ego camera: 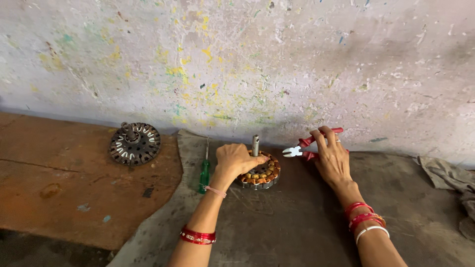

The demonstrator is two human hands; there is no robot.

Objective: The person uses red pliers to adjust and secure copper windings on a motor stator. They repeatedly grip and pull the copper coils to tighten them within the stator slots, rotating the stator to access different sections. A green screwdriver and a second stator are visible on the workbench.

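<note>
Work surface: a grey mat (277, 222) laid over a rust-brown board (59, 183), backed by a paint-flecked plaster wall (247, 59).

Nearest me, both forearms reach in, red bangles on each wrist. My left hand (235, 160) is clamped over the near rim of a motor stator (262, 173) with copper windings, which sits on the mat at centre, its steel shaft (255, 145) upright. My right hand (331, 155) is wrapped around red-handled pliers (306, 146), with the tool's nose open, aimed left and just short of the stator.

Judgement: hold the stator flat and firmly so it cannot spin, and bring the pliers in low at the rim, clear of the windings.

A green-handled screwdriver (204, 170) lies just left of my left hand. Further back on the board rests a slotted metal rotor disc (134, 143). A grey rag (450, 178) lies at far right.
</note>
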